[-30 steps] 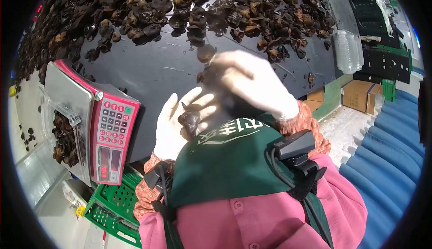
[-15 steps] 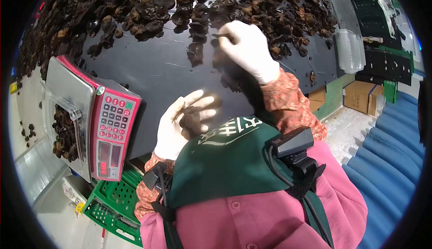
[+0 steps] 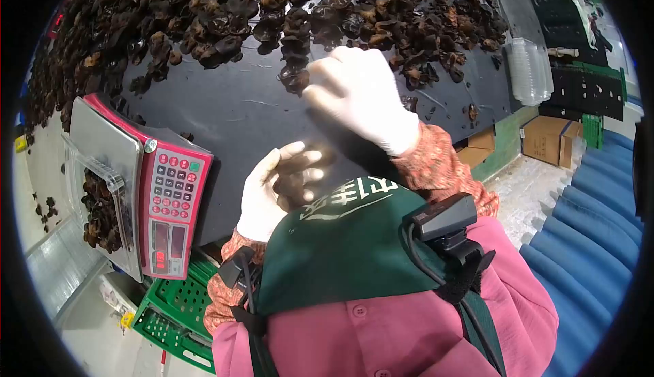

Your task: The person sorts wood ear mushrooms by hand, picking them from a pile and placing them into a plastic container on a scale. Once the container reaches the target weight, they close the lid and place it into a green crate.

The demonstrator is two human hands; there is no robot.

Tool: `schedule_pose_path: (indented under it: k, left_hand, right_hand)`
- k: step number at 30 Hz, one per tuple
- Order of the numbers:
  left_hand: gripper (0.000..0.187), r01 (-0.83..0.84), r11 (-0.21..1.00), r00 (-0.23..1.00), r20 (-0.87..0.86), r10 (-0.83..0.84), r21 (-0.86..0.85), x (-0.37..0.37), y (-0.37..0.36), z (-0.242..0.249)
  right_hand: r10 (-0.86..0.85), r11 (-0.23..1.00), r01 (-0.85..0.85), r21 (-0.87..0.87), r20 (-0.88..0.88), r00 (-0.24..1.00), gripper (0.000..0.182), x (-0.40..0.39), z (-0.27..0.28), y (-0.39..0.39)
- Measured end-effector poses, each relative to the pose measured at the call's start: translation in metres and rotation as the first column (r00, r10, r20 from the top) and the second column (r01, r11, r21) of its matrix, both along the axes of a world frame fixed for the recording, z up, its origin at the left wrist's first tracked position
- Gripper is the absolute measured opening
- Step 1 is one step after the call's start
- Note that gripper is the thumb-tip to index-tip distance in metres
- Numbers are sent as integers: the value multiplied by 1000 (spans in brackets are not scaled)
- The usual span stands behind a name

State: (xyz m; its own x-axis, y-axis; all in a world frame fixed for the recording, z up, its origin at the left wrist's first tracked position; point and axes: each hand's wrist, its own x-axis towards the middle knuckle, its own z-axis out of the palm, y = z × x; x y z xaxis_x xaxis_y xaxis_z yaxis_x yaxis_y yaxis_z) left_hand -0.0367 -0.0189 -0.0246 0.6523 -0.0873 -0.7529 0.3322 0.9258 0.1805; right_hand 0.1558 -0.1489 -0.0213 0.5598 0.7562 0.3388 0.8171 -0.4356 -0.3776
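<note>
My left hand (image 3: 262, 196), in a white glove, is cupped near the apron with fingers curled around a few dark wood ear mushrooms (image 3: 289, 186). My right hand (image 3: 361, 94), also gloved, hovers over the dark tabletop (image 3: 225, 111). Its thumb and forefinger are apart, and no mushroom shows between them. Close to those fingertips, a short row of wood ear mushrooms (image 3: 294, 77) runs down from the big pile (image 3: 218, 22). The undersides of the right fingers are hidden.
At left, a pink and silver scale (image 3: 170, 193) carries a clear plastic box (image 3: 102, 206) of mushrooms. Green crates (image 3: 177, 309) stand below it. Stacked clear trays (image 3: 530, 70) sit on the table's right edge. A cardboard box (image 3: 548, 142) and blue corrugated material (image 3: 586, 220) lie beyond.
My right hand has drawn slightly left and down from the pile, and its fingers now point toward the short row. My left hand stays almost still with its mushrooms.
</note>
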Motion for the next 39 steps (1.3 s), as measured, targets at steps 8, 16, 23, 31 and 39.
schedule_pose_path:
  k: [8, 16, 23, 31, 39]
  left_hand:
    - [49, 45, 999, 998, 40, -44, -24, -4, 3, 3]
    - [46, 78, 992, 995, 62, -71, -103, 7, -4, 4]
    - [44, 75, 993, 993, 93, -66, -93, 1, -1, -1]
    - [61, -5, 987, 977, 209, 39, -162, 3, -8, 4]
    - [41, 47, 994, 998, 33, -44, -95, -7, -4, -4]
  right_hand:
    - [122, 992, -122, 7, -169, 978, 18, -20, 7, 8]
    - [-80, 989, 104, 109, -203, 976, 11, -8, 17, -53]
    - [-108, 988, 143, 61, -395, 912, 18, 4, -18, -35]
    - [115, 993, -88, 75, -705, 700, 24, -30, 56, -43]
    - [-85, 976, 32, -213, -244, 966, 27, -45, 18, -77]
